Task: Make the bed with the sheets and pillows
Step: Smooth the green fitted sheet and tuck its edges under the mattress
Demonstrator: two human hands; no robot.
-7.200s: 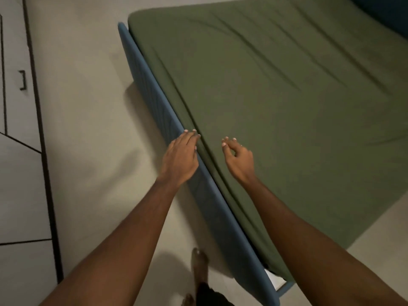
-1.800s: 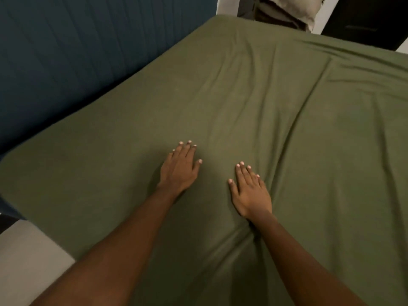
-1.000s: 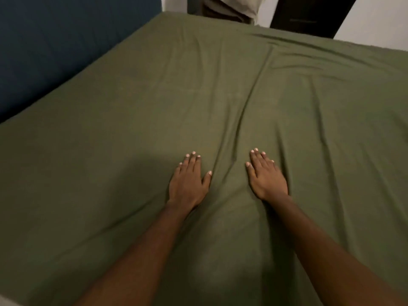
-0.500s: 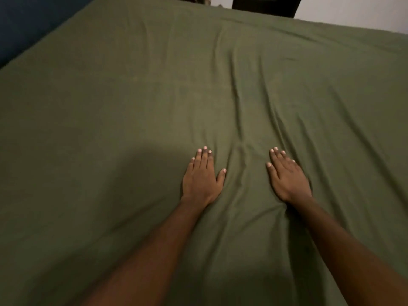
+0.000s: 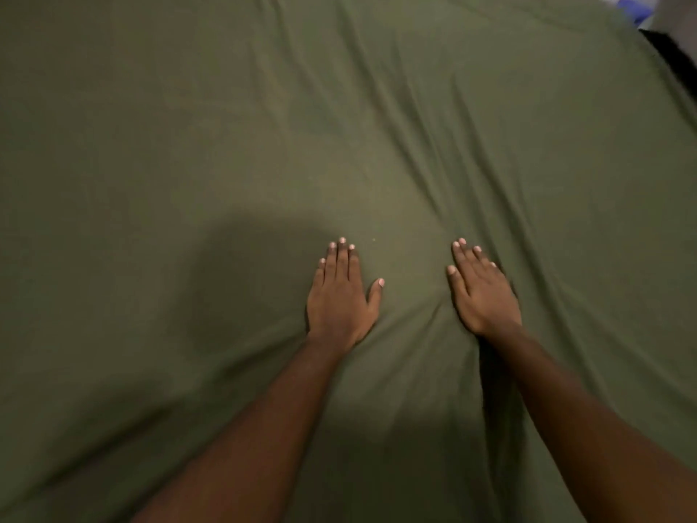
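The sheet (image 5: 264, 126) is spread over the bed and fills nearly the whole view; it lies under both hands and extends from them in every direction. Against the view half a second earlier, the blue headboard at 10 o'clock and the dark doorway at 12 o'clock have left the frame, and the fold that then ran up between the hands is no longer evident; that patch now reads fairly flat, with only small puckers at the heels of the palms. Judgement: smoothing is progressing across the bed and this section is close to done, while no pillows are in view and that part of the task remains open. Long creases (image 5: 471, 152) run from beside the right hand (image 5: 481, 296) toward 1 o'clock and appear to be the next area needing attention. The left hand (image 5: 341, 296) lies flat, palm down, fingers straight and together, thumb out toward 3 o'clock. The right hand is likewise flat on the cloth, fingers slightly spread, gripping nothing. The hands are near each other but apart. At 1 o'clock, at the frame edge, a blue object (image 5: 637, 7) shows, unidentifiable.
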